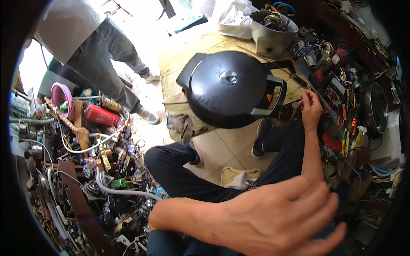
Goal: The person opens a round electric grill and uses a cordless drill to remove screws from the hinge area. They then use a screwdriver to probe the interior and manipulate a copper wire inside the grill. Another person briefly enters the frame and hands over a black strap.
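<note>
A black, round, lidded electric griddle [226, 87] lies on a worn wooden table [173, 66], its looped handle [277, 96] toward my right side. Just beyond that handle, by the table's right edge, my right hand [311, 109] is raised with thumb and fingers pinched together. Whatever they hold, if anything, is too small to name. My left hand [277, 217] reaches across in front of my body, large and close. Its fingers are apart, partly smeared by motion, and nothing shows in them.
A grey cloth [181, 126] hangs at the table's near-left corner. Behind the griddle stand a white bin of parts [273, 36] and a white plastic bag [232, 19]. A screwdriver [297, 80] lies beside the griddle. Tools and scrap crowd both sides; another person [102, 47] stands far left.
</note>
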The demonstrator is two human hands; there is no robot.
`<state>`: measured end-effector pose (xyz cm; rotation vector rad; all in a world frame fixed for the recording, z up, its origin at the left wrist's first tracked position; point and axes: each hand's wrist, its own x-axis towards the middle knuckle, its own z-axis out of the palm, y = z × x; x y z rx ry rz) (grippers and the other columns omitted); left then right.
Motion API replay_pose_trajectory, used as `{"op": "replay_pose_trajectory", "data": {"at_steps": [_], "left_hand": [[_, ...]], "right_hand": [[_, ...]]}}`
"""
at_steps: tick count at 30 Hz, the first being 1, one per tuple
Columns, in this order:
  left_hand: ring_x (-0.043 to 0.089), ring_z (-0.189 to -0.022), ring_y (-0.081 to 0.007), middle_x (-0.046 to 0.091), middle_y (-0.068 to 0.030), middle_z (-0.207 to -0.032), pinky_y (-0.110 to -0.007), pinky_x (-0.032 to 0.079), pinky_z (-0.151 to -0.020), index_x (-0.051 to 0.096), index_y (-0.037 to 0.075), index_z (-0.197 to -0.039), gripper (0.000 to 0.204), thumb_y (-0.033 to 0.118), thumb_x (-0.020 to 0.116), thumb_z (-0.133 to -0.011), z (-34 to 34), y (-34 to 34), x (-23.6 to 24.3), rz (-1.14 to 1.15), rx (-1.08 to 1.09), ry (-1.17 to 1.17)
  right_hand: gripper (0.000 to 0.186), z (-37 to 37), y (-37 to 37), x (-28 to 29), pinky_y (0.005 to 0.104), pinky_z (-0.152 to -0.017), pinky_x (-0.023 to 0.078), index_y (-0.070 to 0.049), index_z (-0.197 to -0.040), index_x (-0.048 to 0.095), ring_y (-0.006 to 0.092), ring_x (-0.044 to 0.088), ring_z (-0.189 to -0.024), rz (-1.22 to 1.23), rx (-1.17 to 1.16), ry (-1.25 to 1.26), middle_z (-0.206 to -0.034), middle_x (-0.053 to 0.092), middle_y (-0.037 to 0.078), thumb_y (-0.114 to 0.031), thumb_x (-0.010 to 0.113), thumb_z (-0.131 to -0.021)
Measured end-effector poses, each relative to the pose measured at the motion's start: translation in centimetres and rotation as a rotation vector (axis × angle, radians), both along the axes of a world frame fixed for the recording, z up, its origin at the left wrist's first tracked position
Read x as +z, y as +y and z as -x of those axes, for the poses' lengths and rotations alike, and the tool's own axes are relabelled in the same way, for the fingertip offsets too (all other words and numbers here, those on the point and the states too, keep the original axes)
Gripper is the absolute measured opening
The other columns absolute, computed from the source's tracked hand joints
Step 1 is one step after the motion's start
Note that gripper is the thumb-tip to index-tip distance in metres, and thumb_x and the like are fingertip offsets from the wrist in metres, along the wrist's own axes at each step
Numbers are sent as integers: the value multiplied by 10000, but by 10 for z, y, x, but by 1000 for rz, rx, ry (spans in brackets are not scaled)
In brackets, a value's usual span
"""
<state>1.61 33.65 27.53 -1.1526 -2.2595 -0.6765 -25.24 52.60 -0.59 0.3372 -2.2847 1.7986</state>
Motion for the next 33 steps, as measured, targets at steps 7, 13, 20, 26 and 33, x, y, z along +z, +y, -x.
{"op": "replay_pose_trajectory", "data": {"at_steps": [7, 13, 20, 26, 33], "left_hand": [[667, -747, -253, 687, -134, -898, -342, 572, -694, 693, 24, -1008, 438, 339, 784, -718, -13, 4, -32, -541, 223, 537], [750, -873, -247, 764, -90, -1000, -357, 602, -744, 724, 95, -997, 251, 232, 828, -815, -88, -56, -30, -290, 426, -79], [728, -883, -230, 742, -51, -1024, -343, 584, -766, 710, 74, -1026, 246, 186, 806, -830, -77, -90, -131, -70, 605, -321], [696, -1050, -244, 726, -55, -1109, -365, 559, -880, 703, 83, -1047, 252, 198, 800, -844, -22, -118, -162, -17, 619, -239], [686, -1107, -277, 727, -80, -1137, -393, 554, -925, 707, 58, -1025, 244, 160, 807, -827, 51, -179, -163, -106, 634, -175]], "right_hand": [[204, -36, 8, 11, 232, -651, 493, -1, -1140, 695, 70, 625, -729, -5, 34, 23, -885, 684, 2, -162, 656, -1022], [207, -64, 11, 35, 236, -620, 470, -21, -1164, 693, 72, 615, -728, -62, 68, 16, -890, 687, 22, -171, 633, -1034], [294, -87, -24, 58, 223, -578, 457, -1, -1248, 638, 71, 623, -723, 43, 205, -225, -968, 687, 45, -219, 592, -1056], [400, -88, -51, 58, 197, -484, 386, 24, -1349, 548, 66, 602, -652, 353, 318, -539, -928, 619, 15, -254, 586, -1063], [327, -81, -58, 64, 182, -459, 358, 13, -1297, 590, 60, 566, -588, 507, 409, -641, -780, 579, -28, -191, 601, -1042]]}}
